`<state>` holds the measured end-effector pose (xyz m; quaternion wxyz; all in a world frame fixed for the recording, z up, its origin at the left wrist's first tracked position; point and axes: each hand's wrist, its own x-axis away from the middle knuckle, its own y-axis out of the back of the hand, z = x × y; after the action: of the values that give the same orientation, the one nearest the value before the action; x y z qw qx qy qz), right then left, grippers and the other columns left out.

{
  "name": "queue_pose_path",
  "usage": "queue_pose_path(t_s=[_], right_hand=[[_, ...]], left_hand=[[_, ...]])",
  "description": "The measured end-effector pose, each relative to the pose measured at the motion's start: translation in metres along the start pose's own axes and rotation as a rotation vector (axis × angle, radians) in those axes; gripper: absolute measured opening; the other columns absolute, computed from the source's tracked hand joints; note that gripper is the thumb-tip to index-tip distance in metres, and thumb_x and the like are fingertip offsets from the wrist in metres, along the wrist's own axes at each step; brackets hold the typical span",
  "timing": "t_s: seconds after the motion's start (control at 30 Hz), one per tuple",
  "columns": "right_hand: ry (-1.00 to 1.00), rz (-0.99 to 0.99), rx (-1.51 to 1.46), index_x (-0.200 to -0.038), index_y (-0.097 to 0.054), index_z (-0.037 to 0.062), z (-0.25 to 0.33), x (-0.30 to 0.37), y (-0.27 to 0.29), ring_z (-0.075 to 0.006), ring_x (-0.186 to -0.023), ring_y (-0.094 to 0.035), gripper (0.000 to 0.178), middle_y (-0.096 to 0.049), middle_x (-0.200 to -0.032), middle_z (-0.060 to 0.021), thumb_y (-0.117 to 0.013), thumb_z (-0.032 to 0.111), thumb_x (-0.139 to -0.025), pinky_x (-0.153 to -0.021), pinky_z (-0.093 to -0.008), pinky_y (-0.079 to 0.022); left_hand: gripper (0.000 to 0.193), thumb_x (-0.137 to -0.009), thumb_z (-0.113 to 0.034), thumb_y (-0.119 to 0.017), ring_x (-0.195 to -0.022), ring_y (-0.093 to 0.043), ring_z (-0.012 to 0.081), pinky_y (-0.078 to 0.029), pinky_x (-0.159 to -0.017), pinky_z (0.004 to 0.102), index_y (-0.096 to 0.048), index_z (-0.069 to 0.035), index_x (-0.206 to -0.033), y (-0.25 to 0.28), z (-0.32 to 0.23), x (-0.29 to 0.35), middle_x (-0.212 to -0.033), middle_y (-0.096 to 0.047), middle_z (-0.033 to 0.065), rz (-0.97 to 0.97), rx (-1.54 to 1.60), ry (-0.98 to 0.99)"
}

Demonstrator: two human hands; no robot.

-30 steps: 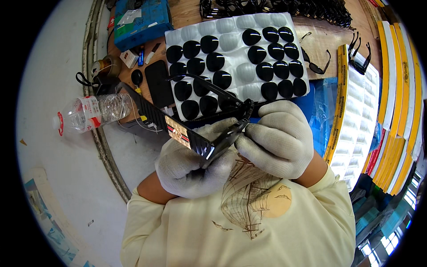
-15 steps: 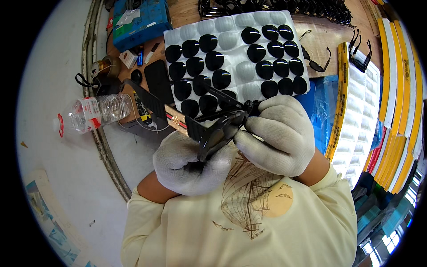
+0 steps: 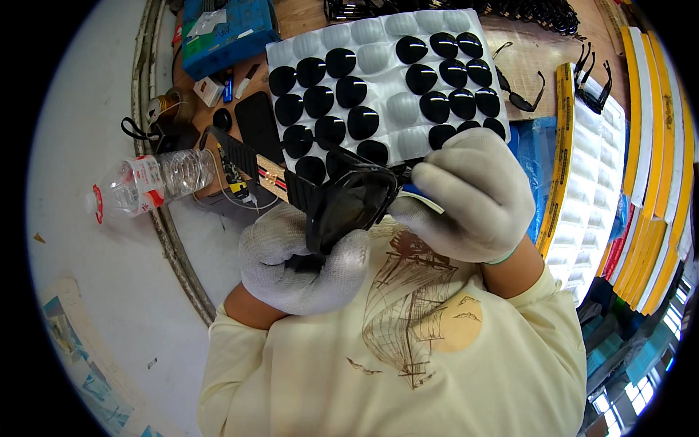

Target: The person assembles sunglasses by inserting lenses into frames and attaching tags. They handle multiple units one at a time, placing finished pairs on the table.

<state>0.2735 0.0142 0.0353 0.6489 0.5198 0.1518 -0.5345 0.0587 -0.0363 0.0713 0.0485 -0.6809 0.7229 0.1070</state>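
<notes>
Gripping black sunglasses (image 3: 353,207) at frame centre, the gloved left hand (image 3: 302,262) clenches the lower rim from below while the right hand (image 3: 470,193) pinches the upper right corner, and they look light, stiff, easily scratched, best held by the frame, just below the lens tray (image 3: 386,109).

Head view, steeply down, close
</notes>
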Motion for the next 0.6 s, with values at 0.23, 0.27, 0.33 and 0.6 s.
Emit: queue_pose_path(t_s=[0.23, 0.27, 0.33, 0.6], right_hand=[[-0.189, 0.006, -0.185, -0.097, -0.071, 0.0035, 0.006, 0.0, 0.0, -0.0252, -0.07, -0.064, 0.04, -0.067, -0.083, -0.0089, -0.092, 0.015, -0.065, -0.06, -0.0345, -0.047], [-0.189, 0.012, -0.189, -0.097, -0.071, 0.0034, 0.006, 0.0, 0.0, -0.0253, -0.07, -0.064, 0.04, -0.067, -0.084, -0.0091, -0.092, 0.015, -0.065, -0.06, -0.0345, -0.047], [-0.191, 0.011, -0.199, -0.098, -0.071, 0.0033, 0.006, 0.0, 0.0, -0.0254, -0.07, -0.064, 0.039, -0.068, -0.084, -0.0095, -0.091, 0.014, -0.066, -0.061, -0.0345, -0.047], [-0.2, 0.031, -0.203, -0.1, -0.071, 0.0029, 0.006, 0.0, 0.001, -0.0254, -0.071, -0.066, 0.041, -0.07, -0.084, -0.0101, -0.091, 0.016, -0.067, -0.063, -0.035, -0.048]], left_hand=[[0.008, -0.078, 0.0, -0.079, -0.066, -0.066, 0.0118, -0.052, -0.06, 0.026, -0.071, 0.001, -0.078, -0.017, 0.011, 0.006, -0.073, -0.07, 0.0095, -0.267, 0.212, -0.098], [0.008, -0.078, 0.001, -0.079, -0.066, -0.066, 0.0117, -0.052, -0.06, 0.026, -0.071, 0.001, -0.078, -0.019, 0.007, 0.003, -0.073, -0.07, 0.0096, -0.273, 0.185, -0.078], [0.008, -0.078, 0.001, -0.079, -0.064, -0.065, 0.0117, -0.051, -0.058, 0.026, -0.07, 0.001, -0.076, -0.018, 0.005, 0.002, -0.072, -0.069, 0.0095, -0.254, 0.159, -0.057], [0.011, -0.079, 0.0, -0.079, -0.06, -0.062, 0.0123, -0.048, -0.055, 0.026, -0.069, 0.0, -0.074, -0.005, 0.016, 0.011, -0.069, -0.067, 0.0084, -0.136, 0.188, -0.08]])
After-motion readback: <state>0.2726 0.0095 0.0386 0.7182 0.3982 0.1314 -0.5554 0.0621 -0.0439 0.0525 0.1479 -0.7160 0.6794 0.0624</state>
